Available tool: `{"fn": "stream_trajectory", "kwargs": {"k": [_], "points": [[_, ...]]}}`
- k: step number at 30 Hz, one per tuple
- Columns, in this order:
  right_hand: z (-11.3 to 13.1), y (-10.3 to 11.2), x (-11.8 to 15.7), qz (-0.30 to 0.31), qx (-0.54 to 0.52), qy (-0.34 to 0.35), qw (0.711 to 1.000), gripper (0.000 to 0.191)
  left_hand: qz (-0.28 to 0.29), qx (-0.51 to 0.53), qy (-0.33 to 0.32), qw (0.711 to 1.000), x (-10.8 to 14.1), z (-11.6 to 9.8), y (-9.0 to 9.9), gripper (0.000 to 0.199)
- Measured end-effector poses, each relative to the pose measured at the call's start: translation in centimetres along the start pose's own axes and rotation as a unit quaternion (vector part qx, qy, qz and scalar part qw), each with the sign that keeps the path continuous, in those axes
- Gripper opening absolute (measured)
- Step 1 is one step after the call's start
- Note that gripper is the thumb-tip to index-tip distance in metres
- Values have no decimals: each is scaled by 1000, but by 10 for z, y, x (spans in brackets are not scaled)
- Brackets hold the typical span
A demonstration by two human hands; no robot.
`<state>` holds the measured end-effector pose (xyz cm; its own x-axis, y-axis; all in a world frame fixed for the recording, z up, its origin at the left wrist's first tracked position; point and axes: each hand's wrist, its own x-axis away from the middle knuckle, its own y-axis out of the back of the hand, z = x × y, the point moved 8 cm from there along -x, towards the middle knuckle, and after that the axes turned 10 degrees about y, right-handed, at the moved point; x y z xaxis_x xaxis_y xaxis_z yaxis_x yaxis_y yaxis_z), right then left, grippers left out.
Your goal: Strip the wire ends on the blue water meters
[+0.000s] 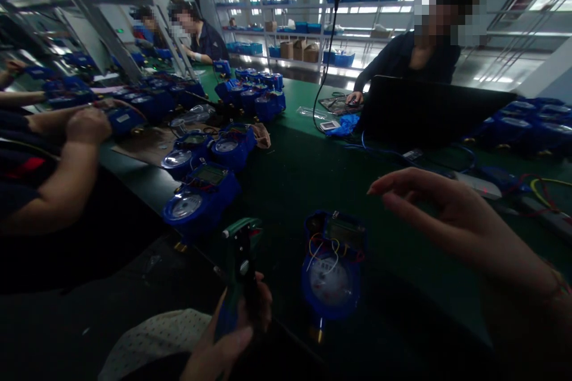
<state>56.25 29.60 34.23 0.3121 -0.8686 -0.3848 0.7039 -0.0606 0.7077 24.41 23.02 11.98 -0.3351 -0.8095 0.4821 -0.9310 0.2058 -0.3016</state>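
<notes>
One green-and-black handheld tool point(243, 256) gripped in my left hand point(232, 333). Right hand point(440, 217) empty, fingers loosely curled, near open blue plastic meter point(333, 277).

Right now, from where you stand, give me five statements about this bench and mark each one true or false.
1. The left hand holds a green-and-black hand tool. True.
2. The right hand has a blue meter in its grip. False: nothing shows in its grip.
3. Yellow and white wires lie exposed on the nearest blue, round-dialled meter. True.
4. The black laptop stands to the left of that meter. False: it stands farther back, to the right.
5. More blue meters are grouped farther back on the green tabletop. True.
</notes>
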Motion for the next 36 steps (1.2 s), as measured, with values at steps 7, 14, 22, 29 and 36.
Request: {"fn": "stream_trajectory", "kwargs": {"k": [7,14,22,29,36], "points": [[-23,-30,12,177,43,-26,983,67,-289,-327,-47,899,8,-49,13,67],[-17,-61,18,253,31,-50,966,78,-359,-496,-126,780,-14,-58,32,67],[-19,-65,16,234,53,-42,970,72,-360,-610,-232,666,-41,-80,6,63],[-20,-68,16,241,42,-50,968,71,-364,-598,-241,672,-63,-79,1,56],[-19,-72,9,232,-53,-74,969,69,-358,-588,-260,677,-61,-81,-1,58]]}}
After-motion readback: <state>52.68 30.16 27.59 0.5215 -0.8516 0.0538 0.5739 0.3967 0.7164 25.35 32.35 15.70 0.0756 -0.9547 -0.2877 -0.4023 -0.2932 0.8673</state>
